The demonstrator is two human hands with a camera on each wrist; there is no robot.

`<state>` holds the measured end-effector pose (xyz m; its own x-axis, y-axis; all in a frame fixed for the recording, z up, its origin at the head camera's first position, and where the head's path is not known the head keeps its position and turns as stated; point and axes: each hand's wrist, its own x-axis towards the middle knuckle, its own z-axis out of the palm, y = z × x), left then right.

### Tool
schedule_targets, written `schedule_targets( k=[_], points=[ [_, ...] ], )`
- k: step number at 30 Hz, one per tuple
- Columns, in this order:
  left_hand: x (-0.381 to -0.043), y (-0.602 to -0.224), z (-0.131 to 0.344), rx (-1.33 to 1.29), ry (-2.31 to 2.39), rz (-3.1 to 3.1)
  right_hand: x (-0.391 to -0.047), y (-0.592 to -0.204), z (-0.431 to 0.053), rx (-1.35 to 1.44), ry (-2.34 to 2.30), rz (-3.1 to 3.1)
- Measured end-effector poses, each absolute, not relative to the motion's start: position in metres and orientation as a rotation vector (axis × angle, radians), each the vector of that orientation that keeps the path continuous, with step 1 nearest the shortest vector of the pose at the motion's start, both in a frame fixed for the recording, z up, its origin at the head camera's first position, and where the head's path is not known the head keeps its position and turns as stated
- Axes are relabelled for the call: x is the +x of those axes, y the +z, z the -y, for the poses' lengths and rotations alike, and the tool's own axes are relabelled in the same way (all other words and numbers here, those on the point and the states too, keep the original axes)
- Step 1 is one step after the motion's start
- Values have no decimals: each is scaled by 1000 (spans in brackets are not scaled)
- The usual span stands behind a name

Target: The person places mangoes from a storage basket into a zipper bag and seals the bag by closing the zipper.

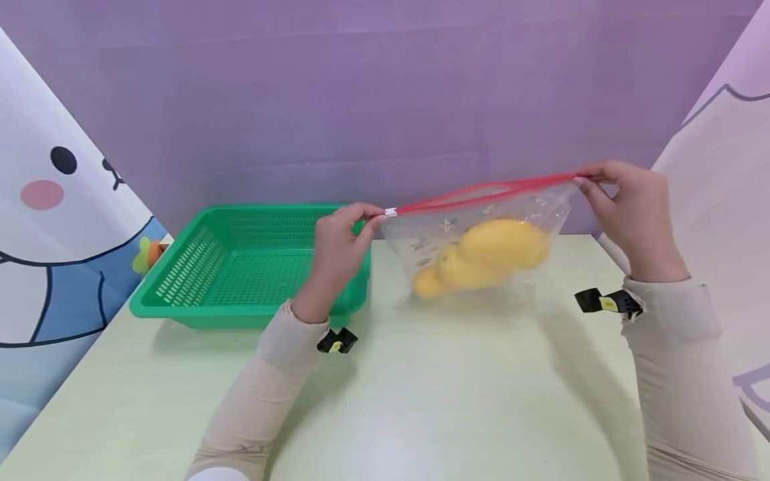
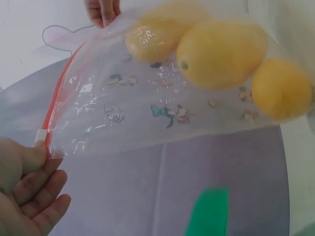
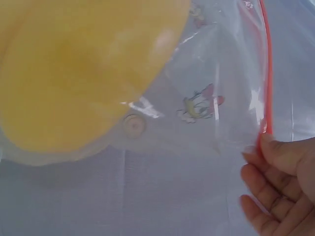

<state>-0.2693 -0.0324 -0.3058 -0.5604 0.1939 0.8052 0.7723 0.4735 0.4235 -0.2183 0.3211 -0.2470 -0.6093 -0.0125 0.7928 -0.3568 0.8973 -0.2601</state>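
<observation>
A clear zip bag (image 1: 415, 244) with printed cartoon figures is stretched between the two hands. Its red zip edge runs along the top, and the two red strips stand apart in the middle. My left hand (image 1: 345, 244) pinches the left top corner at the white slider (image 1: 391, 212). The right top corner is pinched between thumb and fingers of my right hand (image 1: 637, 214). Inside the bag, several yellow fruits (image 1: 505, 244) slant from lower left to upper right, large ones at the right and a small rounder one (image 2: 281, 89) at the other end.
A green slotted plastic basket (image 1: 204, 311) stands on the pale table (image 1: 457, 401) at the left, partly behind the left hand. A purple cloth (image 1: 361, 100) hangs behind the table. Printed cloths with cartoon shapes flank both sides.
</observation>
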Motion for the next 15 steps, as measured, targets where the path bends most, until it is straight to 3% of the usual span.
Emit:
schedule_targets(
  k=[8,15],
  points=[
    [-264,-305,16,-865,-1174,1908,-223,-256,-335,40,665,2359],
    [-260,-304,9,-855,-1230,1879,-225,-268,-343,53,728,2415]
  ],
)
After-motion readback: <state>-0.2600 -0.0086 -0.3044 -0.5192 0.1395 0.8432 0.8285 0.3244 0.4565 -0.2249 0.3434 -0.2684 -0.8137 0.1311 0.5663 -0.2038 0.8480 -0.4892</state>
